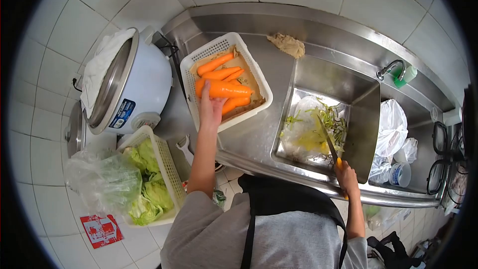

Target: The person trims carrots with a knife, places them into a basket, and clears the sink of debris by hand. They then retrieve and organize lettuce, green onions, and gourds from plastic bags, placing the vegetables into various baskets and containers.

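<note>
My left hand (213, 109) is closed on a large orange carrot (229, 89) over a white plastic basket (264, 87). Several other carrots (215, 64) lie in that basket on brown cardboard. At the sink's front edge, my right hand (346, 175) grips the yellow handle of a knife (329, 142), its blade pointing up and away over the basin. Green and yellow vegetable scraps (336, 122) lie in the wet steel sink (361, 114) beneath the blade.
A large rice cooker (144, 79) stands left of the basket. Below it, a second basket (169, 169) holds lettuce (152, 189) beside a plastic bag (104, 174). A brown cloth (288, 45) lies behind the sink, near the faucet (393, 67). White bags (391, 129) fill the right basin.
</note>
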`<action>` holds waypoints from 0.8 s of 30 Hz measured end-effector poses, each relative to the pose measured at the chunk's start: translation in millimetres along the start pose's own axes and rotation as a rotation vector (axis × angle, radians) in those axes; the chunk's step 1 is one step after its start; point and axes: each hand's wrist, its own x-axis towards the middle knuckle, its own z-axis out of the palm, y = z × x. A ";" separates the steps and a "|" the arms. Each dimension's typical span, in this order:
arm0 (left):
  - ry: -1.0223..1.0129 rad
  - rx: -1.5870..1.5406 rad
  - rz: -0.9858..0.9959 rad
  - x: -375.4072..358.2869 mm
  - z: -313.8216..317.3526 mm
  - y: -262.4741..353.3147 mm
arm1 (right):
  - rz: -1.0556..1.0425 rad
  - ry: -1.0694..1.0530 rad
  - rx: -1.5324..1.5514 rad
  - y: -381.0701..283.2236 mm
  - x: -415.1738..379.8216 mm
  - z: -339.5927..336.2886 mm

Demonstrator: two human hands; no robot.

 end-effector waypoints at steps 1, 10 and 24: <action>0.053 -0.025 -0.086 -0.3 -10.1 -2.2 | 0.006 0.000 0.003 -1.7 -2.3 -1.9; -0.335 1.599 0.143 3.0 -62.8 -2.3 | -0.044 0.056 -0.076 3.2 -19.6 -43.3; -0.488 1.066 0.008 -44.6 11.3 -17.6 | -0.218 0.233 0.093 -59.9 -13.0 -77.5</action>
